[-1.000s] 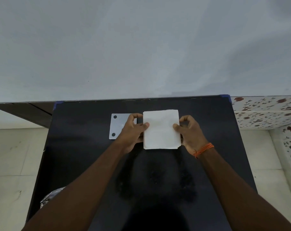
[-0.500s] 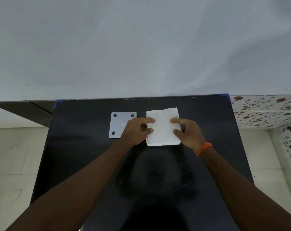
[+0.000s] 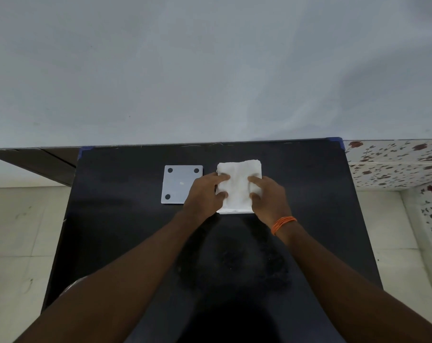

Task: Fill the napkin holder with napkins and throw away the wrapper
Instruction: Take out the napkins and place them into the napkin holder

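One stack of white napkins [image 3: 238, 186] is being pressed down at the far middle of the black table [image 3: 116, 231], and the step in hand is judged to be the seating of that stack into the napkin holder [image 3: 234, 212], of which only a thin pale edge is seen below the stack's near side; whether the stack sits fully inside it cannot be told. The left hand [image 3: 205, 194] is laid on the stack's left edge, thumb and fingers spread flat over the paper and not closed round it, and the right hand [image 3: 268, 196] is laid likewise on the right edge, so the napkins are held down by pressure and not gripped. An orange thread band [image 3: 283, 224] is worn on the right wrist. Just beside the stack, to its left and partly covered by the left hand, one flat grey plate [image 3: 178, 184] with dark round spots at its corners is seen; it is judged to be the holder's weight or lid, though this is not certain. The next move is judged to call for the stack to be squared and the plate to be laid on top. No wrapper can be identified with certainty; a pale curved shape at the table's near left edge is too unclear to name. Counted: two hands, one stack, one plate, one holder.
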